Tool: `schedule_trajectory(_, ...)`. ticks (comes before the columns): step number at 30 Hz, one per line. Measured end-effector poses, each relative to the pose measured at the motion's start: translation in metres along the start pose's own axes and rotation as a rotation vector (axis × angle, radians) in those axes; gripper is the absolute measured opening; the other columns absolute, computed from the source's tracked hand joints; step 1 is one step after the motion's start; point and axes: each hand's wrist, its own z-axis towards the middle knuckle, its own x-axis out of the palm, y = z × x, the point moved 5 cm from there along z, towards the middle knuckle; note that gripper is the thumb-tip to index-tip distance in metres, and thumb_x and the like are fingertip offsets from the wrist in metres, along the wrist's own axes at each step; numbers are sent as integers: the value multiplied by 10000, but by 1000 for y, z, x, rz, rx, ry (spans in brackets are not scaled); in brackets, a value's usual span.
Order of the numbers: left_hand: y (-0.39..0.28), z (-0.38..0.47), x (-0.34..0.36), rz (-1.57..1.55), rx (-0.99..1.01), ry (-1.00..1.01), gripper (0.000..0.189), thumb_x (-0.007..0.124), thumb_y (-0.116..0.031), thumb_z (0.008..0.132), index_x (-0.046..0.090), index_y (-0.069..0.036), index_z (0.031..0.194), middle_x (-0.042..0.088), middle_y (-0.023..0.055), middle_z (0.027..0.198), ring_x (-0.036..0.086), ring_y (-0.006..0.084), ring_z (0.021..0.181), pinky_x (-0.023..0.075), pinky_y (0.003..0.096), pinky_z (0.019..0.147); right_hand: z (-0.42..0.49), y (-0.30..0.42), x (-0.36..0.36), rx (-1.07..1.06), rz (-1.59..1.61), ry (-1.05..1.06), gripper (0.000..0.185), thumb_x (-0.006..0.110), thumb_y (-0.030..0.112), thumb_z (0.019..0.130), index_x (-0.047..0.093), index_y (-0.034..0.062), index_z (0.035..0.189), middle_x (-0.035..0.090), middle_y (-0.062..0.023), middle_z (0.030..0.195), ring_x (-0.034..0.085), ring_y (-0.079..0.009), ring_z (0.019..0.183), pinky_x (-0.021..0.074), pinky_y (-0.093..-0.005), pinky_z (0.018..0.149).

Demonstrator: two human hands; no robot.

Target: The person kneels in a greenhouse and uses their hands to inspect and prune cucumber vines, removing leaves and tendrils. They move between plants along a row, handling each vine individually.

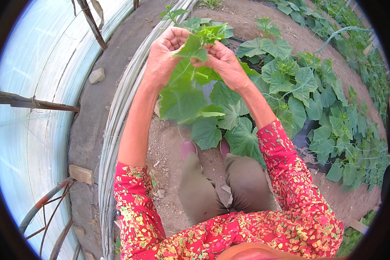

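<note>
Both hands are raised together at the leafy top of a cucumber vine (209, 34). My left hand (165, 52) is curled in at its left side, with the fingertips partly hidden behind a young leaf (192, 48). From the right, my right hand (226, 63) pinches the vine just below the bright green tip. A thin pale string (186, 71) runs down near the stem. Broad leaves (182, 100) hang below the hands, some blurred close to the camera. Where the stem meets the fingers is hidden by leaves.
On the left, a bundle of whitish cords or tubing (117, 130) lies along dark ground fabric (89, 130) beside the plastic greenhouse wall (35, 71). Stones and a brick (81, 174) rest there. A row of cucumber plants (295, 84) with strings fills the right. My shoes (188, 149) stand on bare soil.
</note>
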Motion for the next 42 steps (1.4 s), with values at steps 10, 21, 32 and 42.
schedule_trajectory(10,-5,-4,-1,380,-52,43,176,726,-146,925,676,-16,1031,679,-15,854,584,62,770,477,237,688,4,-5,-5,-28,78,-96,219,605,82,1014,554,31,1220,692,-58,1132,678,-142,995,575,-321,923)
schedule_trajectory(21,5,-30,21,886,102,-129,154,685,10,843,652,1,992,707,103,933,688,118,779,543,285,712,7,-18,-18,-87,51,-208,244,625,82,1001,553,15,1224,673,-77,1121,680,-160,1018,568,-324,935)
schedule_trajectory(32,39,-18,8,1199,281,-88,143,701,-43,903,672,-16,1040,705,90,958,682,178,866,544,326,795,-42,8,-9,-206,-474,-373,476,656,140,965,486,42,1398,624,-174,1303,621,-276,1201,518,-377,1011)
schedule_trajectory(42,88,-106,-36,1171,31,-140,169,664,-70,943,712,-38,1101,720,109,1068,661,189,896,533,347,834,-384,-65,-77,720,-657,-663,305,604,205,997,643,54,1258,675,-100,1206,642,-213,1129,507,-340,952)
